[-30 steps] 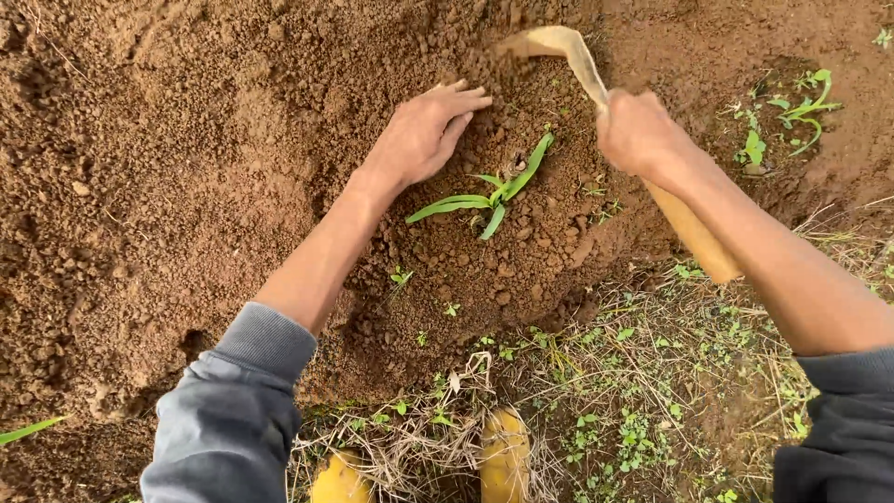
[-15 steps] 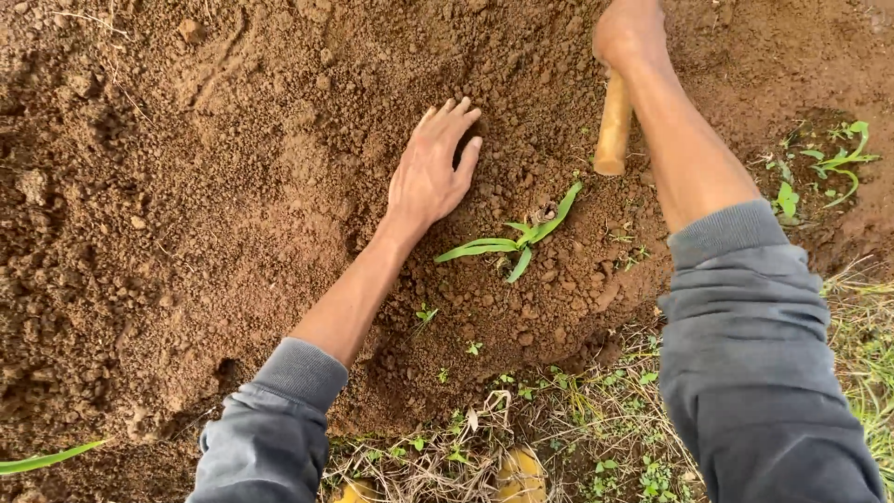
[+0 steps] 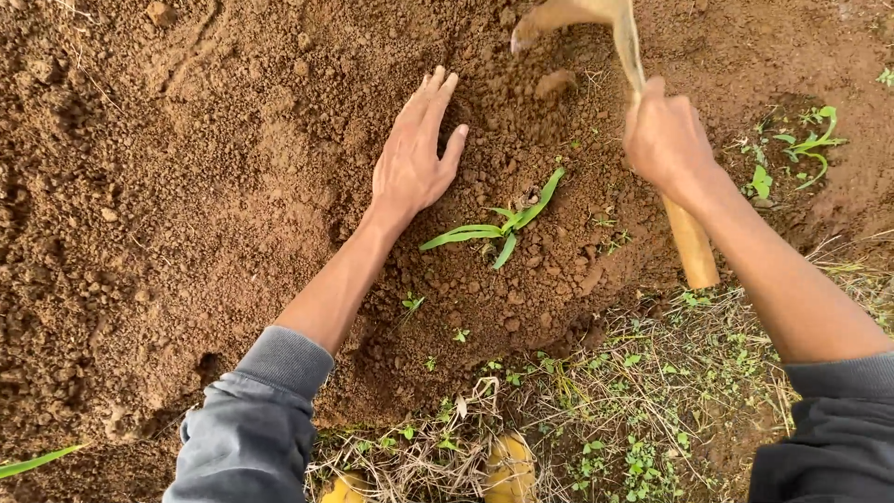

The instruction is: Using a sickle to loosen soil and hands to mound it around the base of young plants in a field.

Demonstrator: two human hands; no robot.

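Observation:
My left hand (image 3: 413, 154) lies flat with fingers spread on loose brown soil (image 3: 233, 168), just up and left of a small green seedling (image 3: 503, 224) with long narrow leaves. My right hand (image 3: 666, 140) grips the wooden handle (image 3: 691, 244) of a hoe; its soil-caked blade (image 3: 568, 19) bites into the earth at the top, beyond the seedling. Both forearms are bare, with grey sleeves pushed up near the elbows.
A second green plant (image 3: 801, 149) grows at the right in a shallow hollow. Dry grass and small weeds (image 3: 605, 419) cover the near ground. Two yellow boot tips (image 3: 507, 466) show at the bottom edge. Clods of earth (image 3: 556, 82) lie near the blade.
The right hand, raised high half a second ago, has swung the hoe down so its blade meets the soil at the top. The left hand stays flat beside the seedling.

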